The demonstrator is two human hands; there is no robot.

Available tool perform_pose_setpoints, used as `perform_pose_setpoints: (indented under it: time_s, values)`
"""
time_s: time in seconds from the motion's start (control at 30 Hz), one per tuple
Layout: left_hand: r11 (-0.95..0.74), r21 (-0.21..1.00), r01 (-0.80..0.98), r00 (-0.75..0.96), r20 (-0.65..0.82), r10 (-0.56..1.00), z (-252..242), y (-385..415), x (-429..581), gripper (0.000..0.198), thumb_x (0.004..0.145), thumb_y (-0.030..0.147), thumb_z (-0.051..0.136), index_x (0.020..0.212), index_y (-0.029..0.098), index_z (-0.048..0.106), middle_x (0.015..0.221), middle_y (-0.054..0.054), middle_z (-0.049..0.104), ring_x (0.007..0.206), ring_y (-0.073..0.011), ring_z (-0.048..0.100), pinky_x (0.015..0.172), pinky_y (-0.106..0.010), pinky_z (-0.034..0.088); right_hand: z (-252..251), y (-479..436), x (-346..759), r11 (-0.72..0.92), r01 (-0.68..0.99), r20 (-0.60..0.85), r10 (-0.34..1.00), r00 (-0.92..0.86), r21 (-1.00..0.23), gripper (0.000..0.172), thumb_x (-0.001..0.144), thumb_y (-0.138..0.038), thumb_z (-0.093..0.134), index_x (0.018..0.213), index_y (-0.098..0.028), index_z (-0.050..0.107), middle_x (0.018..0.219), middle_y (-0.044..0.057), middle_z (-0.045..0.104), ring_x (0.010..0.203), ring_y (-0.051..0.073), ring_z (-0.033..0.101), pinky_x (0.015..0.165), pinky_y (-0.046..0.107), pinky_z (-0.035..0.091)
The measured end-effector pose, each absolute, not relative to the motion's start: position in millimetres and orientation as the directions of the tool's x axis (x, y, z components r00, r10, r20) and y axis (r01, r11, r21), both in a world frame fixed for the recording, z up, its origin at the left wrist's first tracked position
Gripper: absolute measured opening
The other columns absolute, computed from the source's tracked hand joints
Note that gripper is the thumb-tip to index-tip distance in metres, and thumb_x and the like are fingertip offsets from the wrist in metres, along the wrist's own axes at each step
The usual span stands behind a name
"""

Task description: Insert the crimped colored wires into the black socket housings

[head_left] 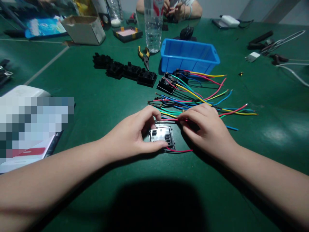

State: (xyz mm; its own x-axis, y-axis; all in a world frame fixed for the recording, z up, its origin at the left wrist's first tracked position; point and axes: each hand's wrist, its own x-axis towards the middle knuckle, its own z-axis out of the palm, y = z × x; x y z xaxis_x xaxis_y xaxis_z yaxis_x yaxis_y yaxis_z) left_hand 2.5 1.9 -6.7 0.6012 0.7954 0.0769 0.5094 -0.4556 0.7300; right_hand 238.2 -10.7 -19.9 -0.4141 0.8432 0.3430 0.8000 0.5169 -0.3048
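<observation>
My left hand [135, 130] is closed around the sides of a small black plastic housing [160, 132], thumb along its near edge. Its open face, with small slots and ribs, points up. A short red wire [181, 151] comes out at the near side of the housing and lies to the right. Just right of the housing, my right hand [207, 125] pinches a red wire [170, 120] between thumb and fingers. Beyond both hands lies a loose bundle of blue, green, yellow and red wires [190, 102]. Part of the bundle is hidden behind my right hand.
Beyond the bundle are wired black housings [166, 84] and a blue bin [190, 61]. A row of black housings [130, 70], pliers [145, 58], a bottle [153, 35] and a cardboard box [84, 30] stand farther back. A pixelated screen [31, 132] is left. Another person's hands [177, 11] show across the table.
</observation>
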Motion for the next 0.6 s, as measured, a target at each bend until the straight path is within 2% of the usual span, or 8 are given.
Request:
perform_pose_setpoints:
  time_s: [0.23, 0.37, 0.47, 0.6]
  values:
    - [-0.472, 0.747, 0.468, 0.619, 0.105, 0.779, -5.3, 1.7, 0.3, 0.039, 0.079, 0.043, 0.07, 0.101, 0.021, 0.046, 0.082, 0.003, 0.053, 0.067, -0.0103, 0.05, 0.06, -0.023, 0.041, -16.7, -11.2, 238.3, 0.554, 0.761, 0.409, 0.814, -0.412, -0.338, 0.015, 0.081, -0.009, 0.057, 0.09, -0.021, 0.059, 0.088, 0.006, 0.065, 0.086, 0.024, 0.057, 0.076, 0.04, 0.043]
    - [-0.48, 0.748, 0.458, 0.541, 0.195, 0.818, -5.2, 1.8, -0.1, 0.02, 0.088, 0.032, 0.059, 0.099, 0.02, 0.048, 0.083, 0.002, 0.052, 0.07, -0.0103, 0.051, 0.062, -0.023, 0.042, -14.7, -11.1, 236.9, 0.559, 0.756, 0.435, 0.806, -0.401, -0.339, 0.015, 0.078, -0.008, 0.056, 0.085, -0.022, 0.056, 0.08, 0.004, 0.06, 0.078, 0.022, 0.056, 0.07, 0.037, 0.043]
    - [-0.471, 0.72, 0.509, 0.469, 0.226, 0.853, -5.8, 2.2, 0.1, 0.014, 0.088, 0.024, 0.057, 0.097, 0.019, 0.049, 0.083, 0.002, 0.052, 0.072, -0.011, 0.052, 0.066, -0.025, 0.043, -12.6, -11.5, 236.1, 0.578, 0.746, 0.447, 0.793, -0.415, -0.333, 0.015, 0.077, -0.008, 0.055, 0.083, -0.021, 0.055, 0.077, 0.004, 0.059, 0.075, 0.021, 0.055, 0.067, 0.035, 0.042]
    - [-0.473, 0.699, 0.536, 0.475, 0.213, 0.854, -6.6, 3.4, 0.8, 0.01, 0.087, 0.021, 0.055, 0.096, 0.018, 0.053, 0.084, 0.001, 0.055, 0.071, -0.0117, 0.052, 0.064, -0.025, 0.042, -11.2, -12.0, 235.9, 0.594, 0.733, 0.46, 0.78, -0.425, -0.33, 0.015, 0.077, -0.007, 0.054, 0.083, -0.021, 0.056, 0.076, 0.003, 0.059, 0.073, 0.02, 0.055, 0.066, 0.034, 0.042]
